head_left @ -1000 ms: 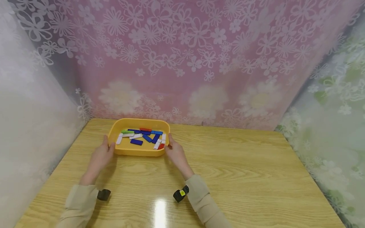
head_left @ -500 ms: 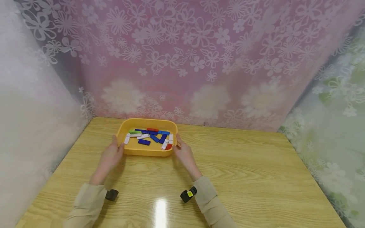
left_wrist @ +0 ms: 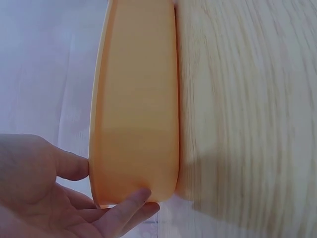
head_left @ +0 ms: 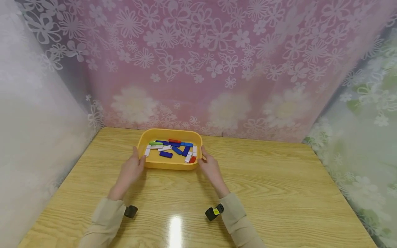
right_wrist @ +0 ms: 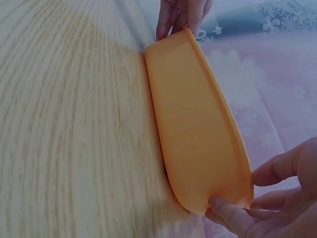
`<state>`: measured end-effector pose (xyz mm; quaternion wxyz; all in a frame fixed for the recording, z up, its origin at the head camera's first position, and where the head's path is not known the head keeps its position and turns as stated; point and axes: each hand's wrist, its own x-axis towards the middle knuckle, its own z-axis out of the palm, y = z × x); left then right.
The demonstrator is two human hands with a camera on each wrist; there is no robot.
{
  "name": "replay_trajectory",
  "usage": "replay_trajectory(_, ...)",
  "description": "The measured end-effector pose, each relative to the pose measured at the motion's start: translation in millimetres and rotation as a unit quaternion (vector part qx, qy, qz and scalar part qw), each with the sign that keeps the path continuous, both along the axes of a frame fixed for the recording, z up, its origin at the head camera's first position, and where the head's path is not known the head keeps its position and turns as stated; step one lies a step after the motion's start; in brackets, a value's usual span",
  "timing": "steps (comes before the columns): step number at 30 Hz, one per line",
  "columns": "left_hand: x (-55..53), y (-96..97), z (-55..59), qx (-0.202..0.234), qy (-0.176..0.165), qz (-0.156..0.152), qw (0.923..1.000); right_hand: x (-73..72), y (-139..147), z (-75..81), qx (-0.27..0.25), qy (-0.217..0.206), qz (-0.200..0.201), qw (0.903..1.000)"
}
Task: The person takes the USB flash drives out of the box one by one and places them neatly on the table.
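A shallow yellow plastic tray stands at the back of the wooden table, left of its middle. My left hand grips its left end, and my right hand grips its right end. In the left wrist view, the left thumb is at the tray's rim and fingers lie against the outer wall. The right wrist view has the right hand holding the other end in a similar way. Inside lie several small oblong pieces: dark blue, white, green and red, too small to identify surely.
The light wooden table extends to the right and front of the tray. Behind it hangs a pink flowered curtain. Pale curtains close off the left and right sides.
Both hands have moved right together with the tray between them. The pieces inside keep their arrangement. The view also shifted slightly early on.
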<state>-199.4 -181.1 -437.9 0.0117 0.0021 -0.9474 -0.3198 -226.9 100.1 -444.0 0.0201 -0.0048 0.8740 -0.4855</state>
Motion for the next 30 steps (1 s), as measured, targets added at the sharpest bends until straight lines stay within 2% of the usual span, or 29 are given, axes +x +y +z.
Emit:
replay_trajectory(5,-0.6,7.6,0.8,0.005,-0.007,0.007,0.9999,0.2,4,-0.4,0.005,-0.004,-0.007,1.0000)
replay_trajectory(12,-1.3,18.7,-0.6,0.011,0.006,0.014,0.9998,2.4,14,1.0,0.001,-0.010,-0.023,0.9997)
replay_trajectory(17,-2.3,25.3,-2.8,0.006,0.015,0.011,0.9998,3.4,20,1.5,-0.021,-0.027,-0.030,0.9990)
replay_trajectory(24,-6.2,33.1,-5.7,-0.002,0.012,0.009,0.9999,4.3,29,-1.4,-0.041,-0.022,-0.033,0.9984)
replay_trajectory(30,-9.7,44.1,-7.0,-0.005,0.027,0.004,0.9996,5.1,38,-0.3,-0.056,-0.030,-0.049,0.9968)
